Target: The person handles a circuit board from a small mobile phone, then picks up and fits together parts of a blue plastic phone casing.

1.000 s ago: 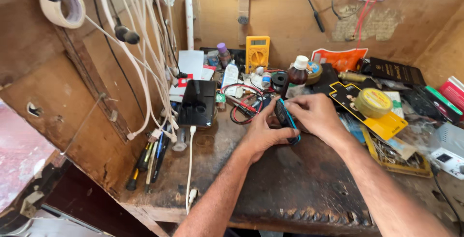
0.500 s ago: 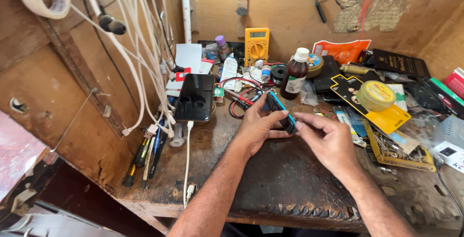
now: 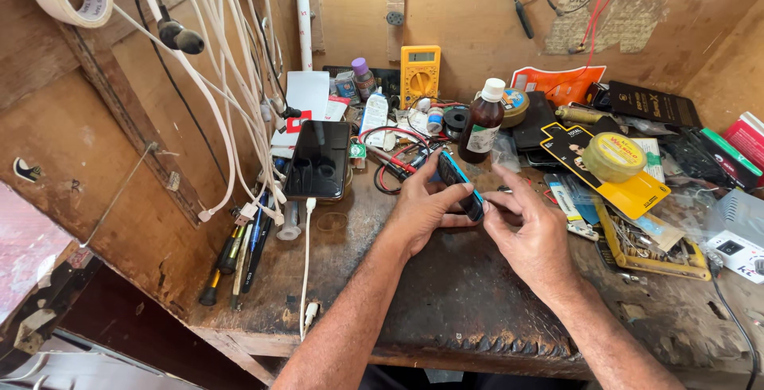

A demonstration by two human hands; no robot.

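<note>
Both my hands have drawn back a little from the clutter toward the worktop's [image 3: 477, 310] front edge since a second ago, the small blue-edged phone [image 3: 458, 183] coming with them. My left hand [image 3: 422, 211] grips it — fingers [image 3: 434, 169] curled over its far end, thumb along the near side, so it stands tilted above the worktop's middle. My right hand [image 3: 529, 235] meets its lower end, fingertips pinched narrow against it. A black phone [image 3: 318, 159] leans near the back-left — cables hanging beside it.
</note>
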